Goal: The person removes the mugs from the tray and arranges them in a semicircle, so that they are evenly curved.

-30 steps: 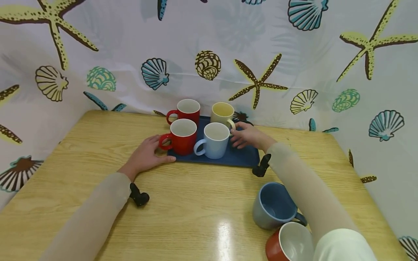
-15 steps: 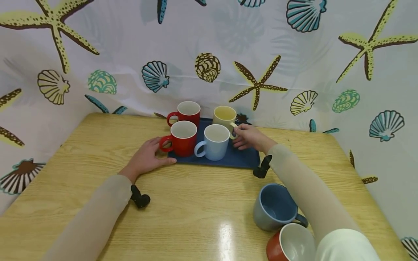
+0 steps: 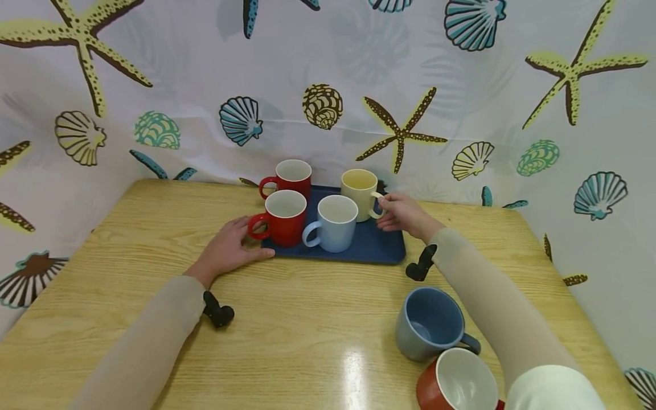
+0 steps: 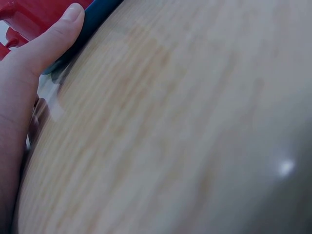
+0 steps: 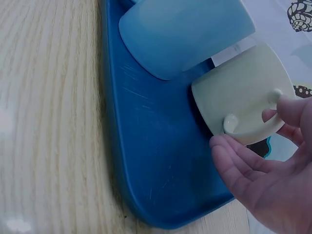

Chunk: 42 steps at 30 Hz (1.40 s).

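Observation:
A dark blue tray (image 3: pixel 379 245) at the back of the table holds several mugs. My right hand (image 3: pixel 407 216) pinches the handle of a pale yellow mug (image 3: pixel 355 199), which is upright at the tray's back. In the right wrist view, thumb and fingers close on that handle. Left of it stands a light blue mug (image 3: pixel 337 230), then a red mug (image 3: pixel 288 228) in front of another red mug (image 3: pixel 301 185). My left hand (image 3: pixel 228 250) rests at the tray's left front corner, thumb extended along the edge. Its fingers are partly hidden beside the front red mug's handle.
Nearer me on the right, a grey-blue mug (image 3: pixel 416 339) stands on the wooden table (image 3: pixel 287 324). Beside it a red mug (image 3: pixel 430 390) with a white inside is tilted, partly behind my right sleeve. A shell-patterned cloth (image 3: pixel 287 68) hangs behind the table.
My right hand has taken hold of the yellow mug's handle and drawn the mug to the right, away from behind the light blue mug. My left hand has stayed in place.

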Each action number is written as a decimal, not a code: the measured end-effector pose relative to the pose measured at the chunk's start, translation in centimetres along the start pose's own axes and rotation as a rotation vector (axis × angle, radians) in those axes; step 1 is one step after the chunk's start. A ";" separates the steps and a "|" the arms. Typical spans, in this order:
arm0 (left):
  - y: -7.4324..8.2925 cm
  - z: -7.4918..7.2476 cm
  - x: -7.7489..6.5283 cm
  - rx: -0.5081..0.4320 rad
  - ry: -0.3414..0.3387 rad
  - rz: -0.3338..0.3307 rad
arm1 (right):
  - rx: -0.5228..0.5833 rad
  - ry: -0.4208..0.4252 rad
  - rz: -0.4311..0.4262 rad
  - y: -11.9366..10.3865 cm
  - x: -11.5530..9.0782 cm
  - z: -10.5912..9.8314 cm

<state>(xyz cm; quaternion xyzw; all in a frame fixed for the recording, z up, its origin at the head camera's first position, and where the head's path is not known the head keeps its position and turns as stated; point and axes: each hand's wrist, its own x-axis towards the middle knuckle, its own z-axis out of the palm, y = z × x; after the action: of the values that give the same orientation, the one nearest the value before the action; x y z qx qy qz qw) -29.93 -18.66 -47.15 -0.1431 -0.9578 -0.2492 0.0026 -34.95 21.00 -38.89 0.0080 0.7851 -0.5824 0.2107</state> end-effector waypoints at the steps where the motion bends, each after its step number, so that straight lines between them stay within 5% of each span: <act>1: 0.0 0.0 0.0 -0.004 -0.003 0.001 | 0.008 0.006 0.001 0.0 -0.2 -0.1; 29: -0.2 0.2 0.0 0.003 -0.009 0.001 | 0.099 0.036 -0.009 1.3 -3.3 -2.6; 42: -0.2 0.1 0.0 -0.001 -0.012 -0.008 | 0.075 -0.078 -0.063 1.0 -5.1 -4.7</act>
<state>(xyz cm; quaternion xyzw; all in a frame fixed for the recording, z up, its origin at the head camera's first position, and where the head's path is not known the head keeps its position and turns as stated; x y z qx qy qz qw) -30.00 -18.70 -47.35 -0.1408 -0.9582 -0.2490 -0.0041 -31.57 26.80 -36.96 -0.0316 0.7538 -0.6175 0.2222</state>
